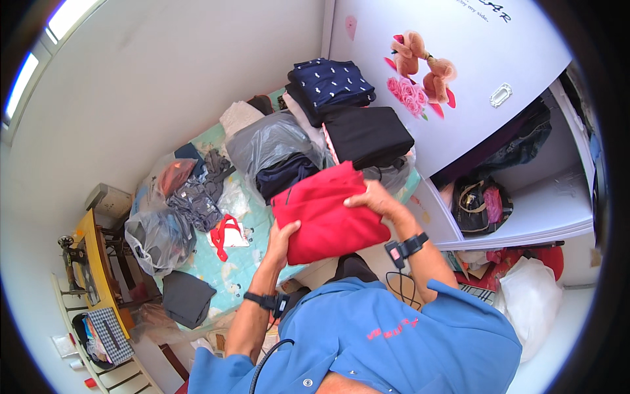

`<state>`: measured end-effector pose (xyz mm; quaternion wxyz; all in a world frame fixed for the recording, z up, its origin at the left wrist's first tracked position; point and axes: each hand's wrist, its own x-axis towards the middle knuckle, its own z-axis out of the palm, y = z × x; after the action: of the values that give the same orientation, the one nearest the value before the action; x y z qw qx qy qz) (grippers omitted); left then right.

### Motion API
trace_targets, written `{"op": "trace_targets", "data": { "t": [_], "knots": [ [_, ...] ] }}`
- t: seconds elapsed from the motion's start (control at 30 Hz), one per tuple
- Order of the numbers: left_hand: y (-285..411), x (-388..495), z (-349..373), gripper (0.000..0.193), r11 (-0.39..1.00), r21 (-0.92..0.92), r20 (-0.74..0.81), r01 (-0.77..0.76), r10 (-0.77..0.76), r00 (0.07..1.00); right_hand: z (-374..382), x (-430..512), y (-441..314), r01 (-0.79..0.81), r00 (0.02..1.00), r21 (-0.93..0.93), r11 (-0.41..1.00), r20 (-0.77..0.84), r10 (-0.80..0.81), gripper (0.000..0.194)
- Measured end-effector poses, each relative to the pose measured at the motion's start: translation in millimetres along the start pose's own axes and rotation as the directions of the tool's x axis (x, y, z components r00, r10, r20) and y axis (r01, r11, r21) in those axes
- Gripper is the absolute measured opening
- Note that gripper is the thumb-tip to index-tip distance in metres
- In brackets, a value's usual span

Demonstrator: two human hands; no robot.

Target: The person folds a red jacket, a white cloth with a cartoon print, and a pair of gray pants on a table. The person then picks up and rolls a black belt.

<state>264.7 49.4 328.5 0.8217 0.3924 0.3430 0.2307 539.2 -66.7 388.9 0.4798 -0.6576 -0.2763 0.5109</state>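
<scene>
A folded red garment (pixel 330 216) is held in front of my body, between both hands. My left hand (pixel 281 241) grips its lower left side, thumb on top and fingers hidden beneath. At its upper right side, my right hand (pixel 376 201) has the thumb laid over the cloth. Just beyond the garment lies dark navy clothing (pixel 285 175) in a grey plastic bag (pixel 270 135). A folded black garment (pixel 366 135) tops a pile to the right, with a folded navy patterned garment (pixel 334 83) behind it.
Bagged clothes (pixel 160 241), a red strap (pixel 225 236) and folded dark grey cloth (pixel 188 298) lie on the light green bed cover (pixel 231 285). An open white wardrobe (pixel 546 197) holds a black bag (pixel 475 207) at right. A sewing machine (pixel 74 266) stands at left.
</scene>
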Motion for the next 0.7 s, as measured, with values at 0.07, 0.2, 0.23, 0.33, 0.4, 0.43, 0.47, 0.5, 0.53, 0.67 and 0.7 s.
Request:
{"op": "trace_targets", "data": {
  "t": [0.07,0.2,0.23,0.33,0.4,0.43,0.47,0.5,0.53,0.67,0.7],
  "knots": [
    [19.1,35.7,46.7,0.056,0.998,0.046,0.042,-0.048,0.046,0.998,-49.2,7.7,-31.8,0.037,0.999,0.017,0.999,-0.028,-0.037,0.045],
    [57.8,106.1,136.5,0.050,0.990,0.074,0.091,-0.117,0.110,0.990,-146.0,31.1,-93.4,0.066,0.994,-0.061,0.996,-0.082,-0.071,0.055],
    [64.7,123.7,155.5,0.049,0.988,0.075,0.098,-0.137,0.129,0.987,-167.2,39.3,-105.1,0.090,0.991,-0.096,0.991,-0.089,-0.098,0.057],
    [74.6,177.2,197.3,0.050,0.987,0.092,0.095,-0.129,0.120,0.988,-227.6,73.2,-126.6,0.079,0.994,-0.219,0.973,-0.059,-0.093,0.082],
    [70.2,213.2,211.0,0.058,0.987,0.134,0.054,-0.093,0.087,0.995,-262.9,101.8,-126.4,0.039,0.995,-0.281,0.959,-0.079,-0.064,0.085],
    [63.9,230.9,214.2,0.062,0.982,0.179,-0.002,-0.060,0.061,0.998,-273.8,117.9,-119.2,0.019,0.992,-0.310,0.951,-0.111,-0.056,0.081],
    [53.0,243.3,213.5,0.067,0.975,0.221,-0.060,-0.022,0.036,0.998,-281.5,131.8,-107.8,-0.002,0.989,-0.338,0.941,-0.141,-0.048,0.077],
    [37.6,252.0,212.2,0.074,0.944,0.331,-0.139,0.007,0.042,0.989,-284.9,143.1,-93.1,0.007,0.977,-0.468,0.884,-0.184,-0.105,0.079],
    [21.3,260.2,210.3,0.080,0.900,0.433,-0.217,0.044,0.057,0.974,-283.6,153.4,-78.2,0.013,0.962,-0.590,0.808,-0.212,-0.170,0.082],
    [-35.0,273.4,180.8,0.091,0.856,0.516,-0.198,0.030,0.085,0.977,-259.1,168.6,-35.5,-0.116,0.818,-0.942,0.315,-0.270,-0.508,0.093],
    [-45.3,274.9,174.3,0.087,0.890,0.456,-0.148,0.004,0.071,0.986,-249.4,166.1,-27.5,-0.063,0.730,-0.977,0.202,-0.183,-0.658,0.095]
  ]
}}
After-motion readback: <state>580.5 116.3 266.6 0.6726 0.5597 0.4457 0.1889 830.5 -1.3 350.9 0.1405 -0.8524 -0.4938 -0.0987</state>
